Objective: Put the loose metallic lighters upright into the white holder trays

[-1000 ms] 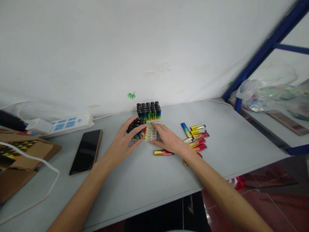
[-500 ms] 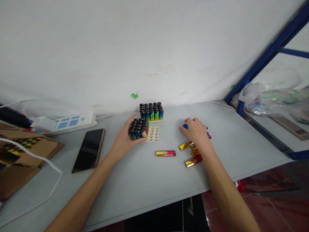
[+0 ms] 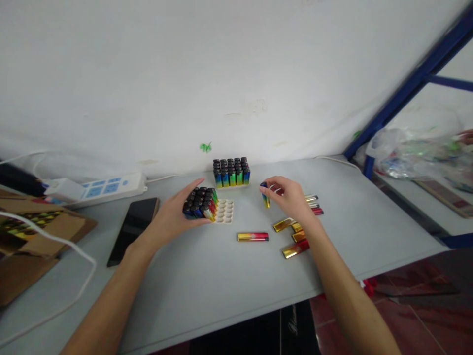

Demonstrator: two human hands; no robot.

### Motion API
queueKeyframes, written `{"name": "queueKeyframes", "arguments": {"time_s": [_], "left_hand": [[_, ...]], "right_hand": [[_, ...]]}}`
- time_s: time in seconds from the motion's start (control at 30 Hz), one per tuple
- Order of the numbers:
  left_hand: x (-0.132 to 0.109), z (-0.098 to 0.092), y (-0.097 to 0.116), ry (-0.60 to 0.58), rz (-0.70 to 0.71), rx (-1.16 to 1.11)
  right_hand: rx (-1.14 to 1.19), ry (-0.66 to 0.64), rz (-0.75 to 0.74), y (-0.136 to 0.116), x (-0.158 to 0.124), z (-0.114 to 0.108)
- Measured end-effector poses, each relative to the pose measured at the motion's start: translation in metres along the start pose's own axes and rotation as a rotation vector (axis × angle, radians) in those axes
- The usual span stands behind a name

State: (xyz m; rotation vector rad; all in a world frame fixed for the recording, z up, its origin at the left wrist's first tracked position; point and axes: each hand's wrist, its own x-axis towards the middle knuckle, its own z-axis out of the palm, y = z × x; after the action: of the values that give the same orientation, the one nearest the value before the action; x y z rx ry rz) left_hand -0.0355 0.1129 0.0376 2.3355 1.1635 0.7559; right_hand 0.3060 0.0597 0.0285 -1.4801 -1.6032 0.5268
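My left hand is wrapped round a cluster of upright lighters standing in a white tray; the tray's right part shows bare round holes. In the fingertips of my right hand is a blue and yellow lighter, held nearly upright above the table, right of the tray. A red and gold lighter lies flat in front of the tray. More loose lighters, gold and red, lie under and beside my right forearm, partly hidden by it.
A second full block of lighters stands against the wall. At left are a phone, a power strip, a white cable and an open cardboard box. A blue metal frame and plastic bags are at right.
My right hand has lifted a blue and yellow lighter from the loose ones and moved left with it. My left hand and the lighter tray have shifted left and slightly nearer.
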Motion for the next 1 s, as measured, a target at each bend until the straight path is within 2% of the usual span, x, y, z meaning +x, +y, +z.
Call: {"name": "queueKeyframes", "arguments": {"time_s": [0.1,0.23,0.33,0.4,0.47,0.63,0.7,0.77,0.9,1.0], "left_hand": [[-0.003,0.000,0.008,0.097,0.085,-0.015],[-0.010,0.008,0.043,0.405,0.151,-0.182],[-0.017,0.023,0.072,0.469,0.177,-0.121],[-0.020,0.034,0.084,0.417,0.146,-0.064],[-0.021,0.045,0.090,0.322,0.076,-0.117],[-0.019,0.060,0.083,-0.011,-0.174,-0.528],[-0.017,0.060,0.079,-0.161,-0.206,-0.637],[-0.015,0.058,0.077,-0.261,-0.207,-0.740],[-0.013,0.055,0.077,-0.303,-0.210,-0.959],[-0.013,0.056,0.077,-0.279,-0.280,-1.044]], "right_hand": [[0.340,-0.031,0.042,-0.009,-0.001,0.006],[0.619,-0.106,0.097,-0.026,-0.004,0.012],[0.722,-0.138,0.115,-0.037,-0.006,0.015],[0.766,-0.156,0.127,-0.042,-0.007,0.018],[0.791,-0.159,0.141,-0.043,-0.008,0.023],[0.710,-0.127,0.120,-0.042,-0.015,0.036],[0.621,-0.147,0.079,-0.041,-0.016,0.038],[0.528,-0.164,0.045,-0.041,-0.017,0.037],[0.386,-0.080,0.019,-0.034,-0.012,0.033],[0.120,-0.034,-0.089,-0.023,-0.009,0.033]]}}
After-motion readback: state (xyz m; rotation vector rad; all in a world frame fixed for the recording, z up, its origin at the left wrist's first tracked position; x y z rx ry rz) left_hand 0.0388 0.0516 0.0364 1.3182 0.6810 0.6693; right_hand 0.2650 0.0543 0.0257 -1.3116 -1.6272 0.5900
